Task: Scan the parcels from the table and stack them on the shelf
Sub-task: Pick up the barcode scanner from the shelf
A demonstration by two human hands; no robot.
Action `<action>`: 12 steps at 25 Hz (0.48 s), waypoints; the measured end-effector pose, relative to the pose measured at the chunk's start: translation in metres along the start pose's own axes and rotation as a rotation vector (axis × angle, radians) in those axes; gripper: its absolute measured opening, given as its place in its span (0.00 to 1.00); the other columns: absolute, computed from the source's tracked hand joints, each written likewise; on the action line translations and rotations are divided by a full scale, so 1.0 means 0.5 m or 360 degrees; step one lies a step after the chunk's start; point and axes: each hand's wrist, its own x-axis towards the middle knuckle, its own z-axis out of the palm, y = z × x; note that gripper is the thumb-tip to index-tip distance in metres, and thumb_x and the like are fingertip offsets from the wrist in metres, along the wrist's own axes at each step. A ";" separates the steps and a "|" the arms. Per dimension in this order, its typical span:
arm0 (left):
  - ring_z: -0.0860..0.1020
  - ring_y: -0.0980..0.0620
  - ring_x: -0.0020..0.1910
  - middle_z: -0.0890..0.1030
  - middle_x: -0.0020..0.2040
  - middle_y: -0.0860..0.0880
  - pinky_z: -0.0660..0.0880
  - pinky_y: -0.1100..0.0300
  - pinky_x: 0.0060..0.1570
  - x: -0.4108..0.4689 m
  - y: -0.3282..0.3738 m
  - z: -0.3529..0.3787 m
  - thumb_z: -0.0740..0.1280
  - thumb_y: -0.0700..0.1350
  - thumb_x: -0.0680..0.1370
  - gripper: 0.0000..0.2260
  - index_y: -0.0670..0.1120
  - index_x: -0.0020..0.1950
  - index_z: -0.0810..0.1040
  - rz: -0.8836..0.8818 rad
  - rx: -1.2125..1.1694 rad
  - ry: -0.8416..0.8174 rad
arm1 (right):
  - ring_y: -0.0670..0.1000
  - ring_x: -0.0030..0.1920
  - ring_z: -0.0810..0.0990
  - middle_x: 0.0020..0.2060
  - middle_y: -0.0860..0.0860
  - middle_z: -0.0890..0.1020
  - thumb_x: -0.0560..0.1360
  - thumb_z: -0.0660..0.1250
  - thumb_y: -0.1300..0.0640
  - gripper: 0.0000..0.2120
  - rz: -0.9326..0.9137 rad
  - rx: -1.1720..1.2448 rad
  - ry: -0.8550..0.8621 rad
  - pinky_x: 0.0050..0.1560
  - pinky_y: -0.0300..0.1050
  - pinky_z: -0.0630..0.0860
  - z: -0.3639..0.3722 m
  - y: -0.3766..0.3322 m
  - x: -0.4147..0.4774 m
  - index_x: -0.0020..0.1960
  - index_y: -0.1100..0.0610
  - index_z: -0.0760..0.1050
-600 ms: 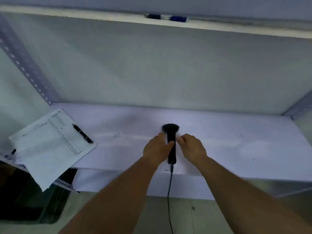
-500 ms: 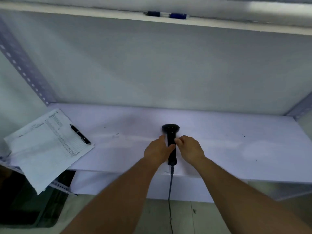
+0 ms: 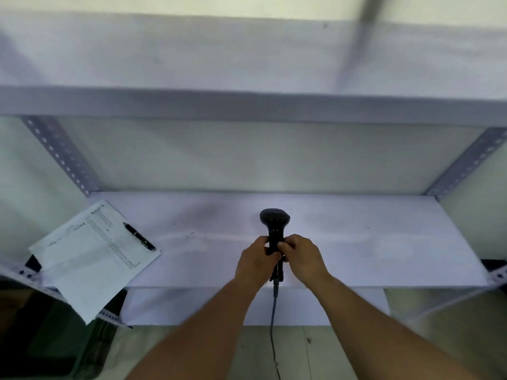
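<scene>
- Scanner (image 3: 275, 224), black and corded, lies on the white shelf (image 3: 356, 242) near its front edge, head pointing to the back.
- Left hand (image 3: 256, 260) and right hand (image 3: 303, 256) both grip the scanner's handle, fingers curled around it.
- Paper sheet (image 3: 90, 256) with a black pen (image 3: 139, 236) on it sits well left of the scanner, overhanging the shelf's corner.
- Cable (image 3: 273, 319) hangs down from the scanner's handle.

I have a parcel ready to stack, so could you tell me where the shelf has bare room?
The shelf is bare right of the scanner, out to the right post. A narrower patch lies between scanner and paper. The left end is crowded: paper with a pen. Both hands hold the scanner mid-shelf.
</scene>
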 end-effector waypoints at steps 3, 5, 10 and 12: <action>0.80 0.53 0.46 0.82 0.52 0.50 0.74 0.66 0.44 -0.090 0.070 -0.022 0.65 0.45 0.79 0.15 0.49 0.66 0.72 0.0054 -0.0007 -0.0021 | 0.51 0.43 0.80 0.42 0.52 0.82 0.81 0.61 0.54 0.10 0.0010 0.0046 0.0040 0.40 0.40 0.72 -0.064 -0.047 -0.090 0.49 0.57 0.78; 0.81 0.52 0.49 0.82 0.54 0.49 0.75 0.63 0.48 -0.139 0.113 -0.035 0.65 0.46 0.79 0.16 0.50 0.67 0.71 0.0100 0.0021 -0.0030 | 0.49 0.42 0.80 0.41 0.50 0.82 0.81 0.61 0.53 0.08 -0.0012 0.0066 0.0090 0.37 0.38 0.70 -0.104 -0.075 -0.145 0.49 0.55 0.77; 0.80 0.51 0.54 0.82 0.57 0.49 0.75 0.60 0.54 -0.234 0.195 -0.056 0.63 0.46 0.80 0.18 0.50 0.70 0.69 0.0292 0.0025 -0.0046 | 0.51 0.47 0.82 0.45 0.52 0.83 0.81 0.62 0.54 0.08 -0.0045 0.0189 0.0253 0.50 0.48 0.77 -0.182 -0.129 -0.255 0.52 0.56 0.78; 0.80 0.50 0.54 0.81 0.57 0.48 0.74 0.62 0.50 -0.258 0.224 -0.063 0.64 0.45 0.80 0.19 0.51 0.71 0.68 0.0364 0.0030 -0.0065 | 0.52 0.48 0.81 0.47 0.53 0.83 0.81 0.62 0.55 0.08 -0.0060 0.0235 0.0300 0.52 0.48 0.77 -0.208 -0.144 -0.287 0.54 0.57 0.78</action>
